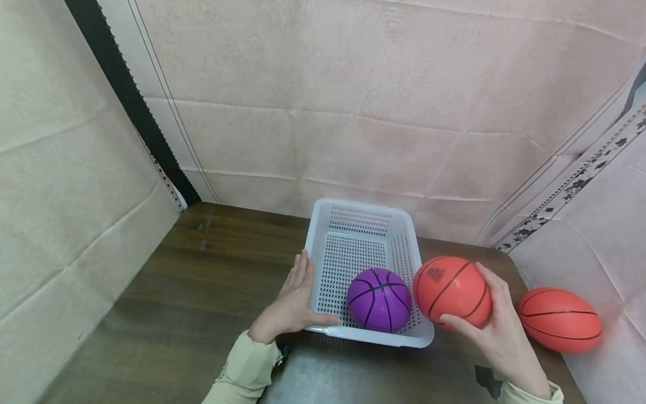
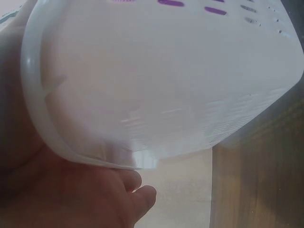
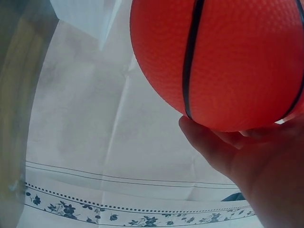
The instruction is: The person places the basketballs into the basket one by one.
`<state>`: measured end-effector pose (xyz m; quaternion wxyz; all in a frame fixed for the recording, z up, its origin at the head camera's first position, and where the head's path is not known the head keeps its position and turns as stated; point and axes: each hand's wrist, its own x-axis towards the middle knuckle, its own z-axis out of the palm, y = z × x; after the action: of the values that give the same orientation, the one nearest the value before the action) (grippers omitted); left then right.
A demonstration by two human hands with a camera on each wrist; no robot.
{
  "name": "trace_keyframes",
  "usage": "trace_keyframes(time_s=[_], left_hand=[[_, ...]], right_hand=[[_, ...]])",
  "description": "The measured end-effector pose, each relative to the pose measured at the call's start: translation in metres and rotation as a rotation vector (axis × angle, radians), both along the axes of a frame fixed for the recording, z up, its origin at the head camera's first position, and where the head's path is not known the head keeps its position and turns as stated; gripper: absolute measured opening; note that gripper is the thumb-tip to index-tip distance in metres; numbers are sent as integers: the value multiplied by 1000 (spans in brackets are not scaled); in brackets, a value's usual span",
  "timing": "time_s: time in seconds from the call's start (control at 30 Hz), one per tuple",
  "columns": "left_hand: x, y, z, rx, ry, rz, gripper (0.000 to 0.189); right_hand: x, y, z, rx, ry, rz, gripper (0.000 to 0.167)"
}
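A purple ball (image 1: 379, 299) with black basketball lines sits in the front part of a white perforated plastic basket (image 1: 358, 206). My left hand (image 1: 295, 303) rests against the basket's front left corner, fingers straight along the left side and thumb over the front rim. From the left wrist view, that hand lies beside the basket's pale outer wall (image 2: 142, 85). My right hand (image 1: 504, 331) grips a red toy basketball (image 1: 449, 289) at the basket's right rim, thumb in front and fingers around its right side. The same red ball (image 3: 237, 66) fills much of the right wrist view.
Another red basketball (image 1: 560, 321) lies at the right edge of the brown wooden table (image 1: 202, 314), beside the cloth. Pale patterned cloth (image 1: 353, 112) hangs behind and at both sides. A dark patch (image 1: 485, 379) shows near the right forearm.
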<state>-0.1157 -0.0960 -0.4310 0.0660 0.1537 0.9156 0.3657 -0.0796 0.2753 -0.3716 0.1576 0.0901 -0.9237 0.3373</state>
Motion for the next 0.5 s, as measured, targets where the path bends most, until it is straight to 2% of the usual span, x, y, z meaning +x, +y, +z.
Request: trace_keyframes(time_s=[0.5], left_hand=[[-1, 0, 0, -7, 6, -1, 138]], right_hand=[[4, -8, -3, 7, -3, 46, 111]])
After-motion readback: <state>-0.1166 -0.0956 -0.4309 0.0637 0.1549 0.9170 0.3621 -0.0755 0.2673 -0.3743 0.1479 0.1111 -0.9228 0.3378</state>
